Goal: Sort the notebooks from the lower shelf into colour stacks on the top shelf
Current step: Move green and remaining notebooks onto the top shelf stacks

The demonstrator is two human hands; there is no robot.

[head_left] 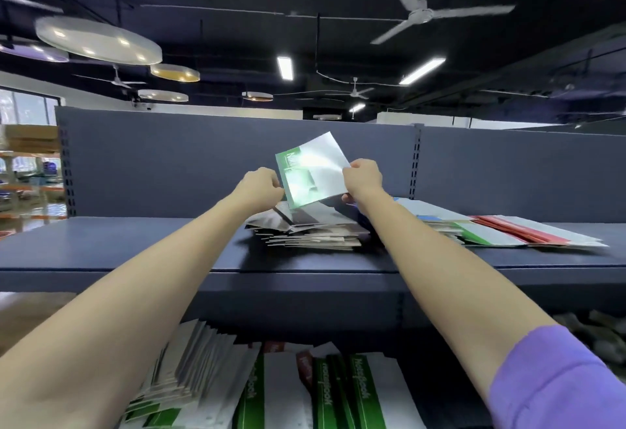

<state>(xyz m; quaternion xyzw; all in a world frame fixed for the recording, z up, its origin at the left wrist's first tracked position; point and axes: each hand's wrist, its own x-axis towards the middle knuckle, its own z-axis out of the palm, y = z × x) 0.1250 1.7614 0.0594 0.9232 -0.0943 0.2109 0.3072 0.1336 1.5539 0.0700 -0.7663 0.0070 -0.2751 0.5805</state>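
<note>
Notebooks are on both shelves in front of you. Your two arms reach up over the top shelf (135, 245), and between your hands you hold one green notebook (313, 171) tilted in the air, above a messy pile (311, 228) of notebooks that lies on the top shelf. The cover of the green notebook shines strongly, so only its green spine edge and part of a title are readable.

Your right hand (364, 179) pinches the right edge of this notebook, with the fingers curled around it. Your left hand (259, 188) is curled at the left edge of the notebook and touches it near the lower corner; the grip looks like a pinch, but the fingertips are hidden behind the hand.

To the right of the pile, on the same shelf, more notebooks lie flat: one with a green stripe (477, 235) and red ones (521, 230) just beside it, and a blue edge shows behind them.

On the lower shelf (440, 378), many notebooks (342, 391) with green spines lie overlapping, partly under your arms. Your right arm wears a purple sleeve (559, 381).
</note>
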